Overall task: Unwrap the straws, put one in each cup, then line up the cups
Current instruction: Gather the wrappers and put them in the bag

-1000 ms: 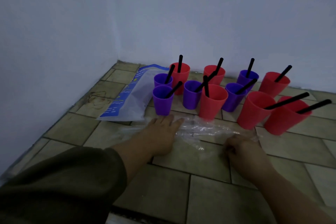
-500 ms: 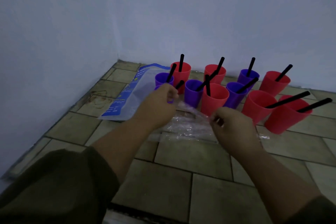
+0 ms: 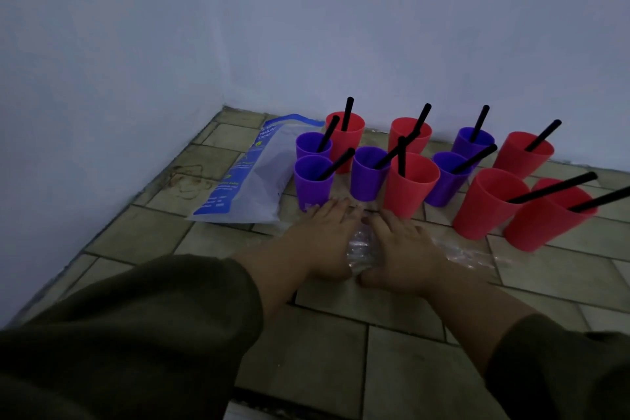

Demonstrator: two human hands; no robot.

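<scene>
We see the person's left hand [image 3: 324, 242] and right hand [image 3: 405, 252] lying side by side, palms down, on the tiled floor [image 3: 306, 344]. The fingers of both are straight and point away from the person toward the cups. Neither hand curls round anything. Both press flat on a crumpled sheet of clear plastic wrap [image 3: 359, 249], which shows in the narrow gap between the hands and spreads out past the right hand along the floor. The thumbs nearly meet at the near edge of the wrap. Dark olive sleeves [image 3: 153, 334] cover both forearms.

Just beyond the fingertips we find the cups, standing upright in a loose, staggered cluster near the far wall rather than in one straight line. The left fingertips lie just beside the base of the front purple cup [image 3: 313, 184]; we cannot tell whether they touch it. Behind it stands another purple cup [image 3: 312, 147], and three more purple ones [image 3: 366, 177] sit among the reds. We count six red cups: a red cup [image 3: 410, 187] directly past the right fingertips, three toward the wall, and two large-looking ones [image 3: 545, 218] at the right, touching each other. A black straw [image 3: 347, 112] leans in every cup, most tilting rightward.

To the left of the cups, a blue and white plastic bag [image 3: 252, 177] lies flat on the floor, its far end reaching the corner where the two pale walls [image 3: 306, 27] meet.
</scene>
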